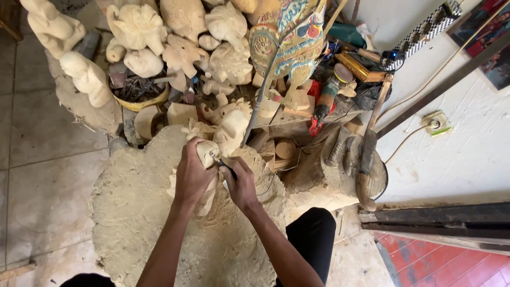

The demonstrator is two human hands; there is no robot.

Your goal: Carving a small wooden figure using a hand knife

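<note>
The largest item is the worktop, a broad, rough, sawdust-coloured slab of wood standing on a tiled floor. Beyond its far edge lies a crowded pile of pale unfinished wooden carvings, with a brightly painted carved piece rising among them to the right. A yellow-rimmed bowl of dark tools stands near the far left corner of the worktop, just below the carvings. A long wooden-handled tool rests to the right of the worktop, close to a white wall with an electrical socket. Near the far edge of the worktop, roughly at its middle, stands a small pale wooden figure. The left hand is clenched around this figure, gripping it from the left side. The right hand is closed around a small carving tool with a dark handle; the tool's tip touches the upper part of the figure. The two hands sit just beside each other.
</note>
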